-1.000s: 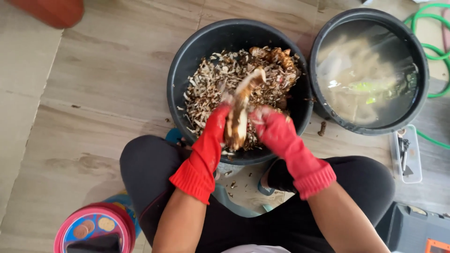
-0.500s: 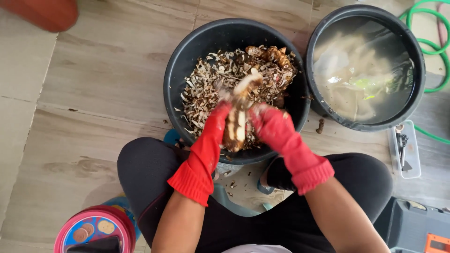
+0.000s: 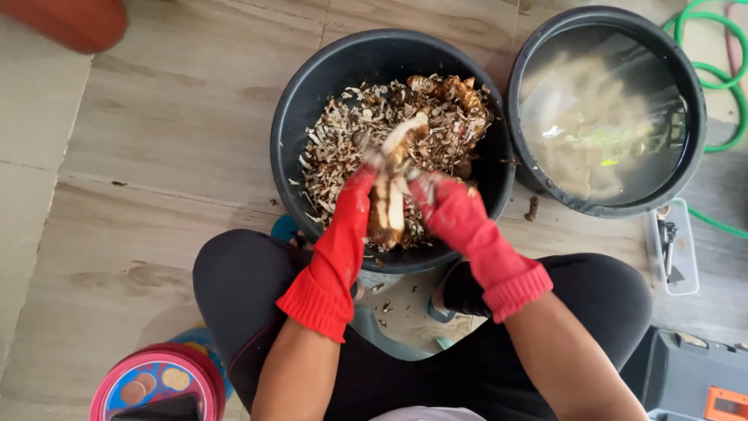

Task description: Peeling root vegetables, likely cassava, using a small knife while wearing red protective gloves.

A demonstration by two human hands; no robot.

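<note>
I wear red rubber gloves on both hands. My left hand [image 3: 354, 206] grips a long brown root [image 3: 389, 187], partly peeled to pale flesh, over a black bucket [image 3: 312, 101] filled with peelings [image 3: 343, 140]. My right hand [image 3: 444, 206] presses against the root's right side; any tool in it is hidden. Several unpeeled roots [image 3: 448, 93] lie at the far side of the bucket.
A second black bucket [image 3: 693, 93] at the right holds water with pale peeled roots. A green hose [image 3: 732, 70] curls behind it. A clear small tray [image 3: 670, 249] with a tool lies right; a pink round tin [image 3: 156, 382] sits bottom left. My knees flank the bucket.
The root has tilted a little and both hands have shifted slightly on it; the view has drifted a bit. Nothing was let go.
</note>
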